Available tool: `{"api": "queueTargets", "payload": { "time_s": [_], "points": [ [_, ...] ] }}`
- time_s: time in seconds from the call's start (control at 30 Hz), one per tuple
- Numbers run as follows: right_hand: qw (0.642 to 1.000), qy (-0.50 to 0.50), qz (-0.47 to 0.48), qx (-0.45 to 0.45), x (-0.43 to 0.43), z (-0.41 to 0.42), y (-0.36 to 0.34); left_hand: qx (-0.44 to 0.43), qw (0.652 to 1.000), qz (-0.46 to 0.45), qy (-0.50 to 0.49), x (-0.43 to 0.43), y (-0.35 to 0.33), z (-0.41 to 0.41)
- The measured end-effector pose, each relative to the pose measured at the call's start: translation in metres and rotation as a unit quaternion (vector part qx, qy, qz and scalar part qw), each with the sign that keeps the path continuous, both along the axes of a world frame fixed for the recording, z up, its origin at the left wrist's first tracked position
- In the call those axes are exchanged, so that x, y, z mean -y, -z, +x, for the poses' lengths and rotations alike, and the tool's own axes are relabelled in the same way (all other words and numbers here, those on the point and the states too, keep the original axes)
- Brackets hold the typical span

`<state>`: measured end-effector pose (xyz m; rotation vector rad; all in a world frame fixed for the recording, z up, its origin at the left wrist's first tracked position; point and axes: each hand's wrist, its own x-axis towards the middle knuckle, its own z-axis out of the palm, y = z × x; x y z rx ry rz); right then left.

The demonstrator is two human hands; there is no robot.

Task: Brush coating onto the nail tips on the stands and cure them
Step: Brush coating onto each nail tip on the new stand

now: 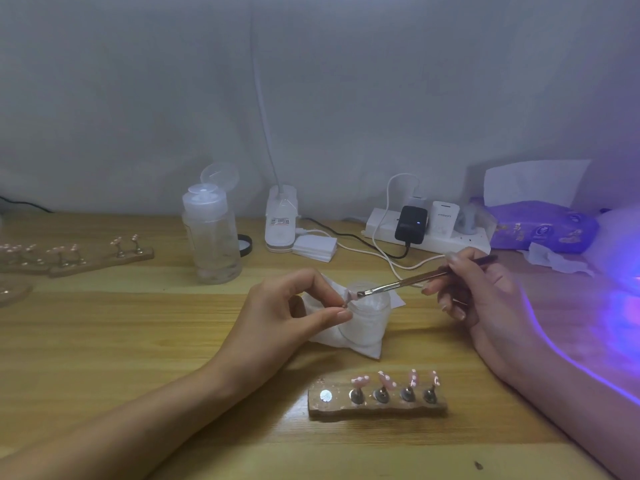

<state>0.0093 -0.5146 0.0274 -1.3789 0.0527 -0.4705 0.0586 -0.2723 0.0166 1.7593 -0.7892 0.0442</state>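
While left fingers (334, 316) pinch nail tip (347, 297) | right fingers (462, 259) grip brush (398, 284) | jar (372, 317) whitish inside

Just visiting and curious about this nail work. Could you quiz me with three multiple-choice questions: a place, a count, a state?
1. Where is the tip of the brush? A) at the nail tip pinched in the left hand B) in a drawer C) on the floor
2. How many nail tips stand on the near wooden base? A) two B) four C) six
3. The flip lid of the clear bottle is: A) open B) shut C) missing
Answers: 1A, bristles meet the pinched tip; 2B, four pink tips, one spot bare; 3A, the lid tilts back.
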Motion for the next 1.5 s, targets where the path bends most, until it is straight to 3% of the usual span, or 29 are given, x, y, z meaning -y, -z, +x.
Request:
{"api": "queueTargets", "payload": {
  "time_s": [1.5],
  "points": [
    [1.000, -0.023, -0.003, 0.020, 0.0036, 0.0016, 0.0032, -0.018, 1.000, 0.001, -0.002, 0.0021, -0.0032, 0.0004]
  ]
}}
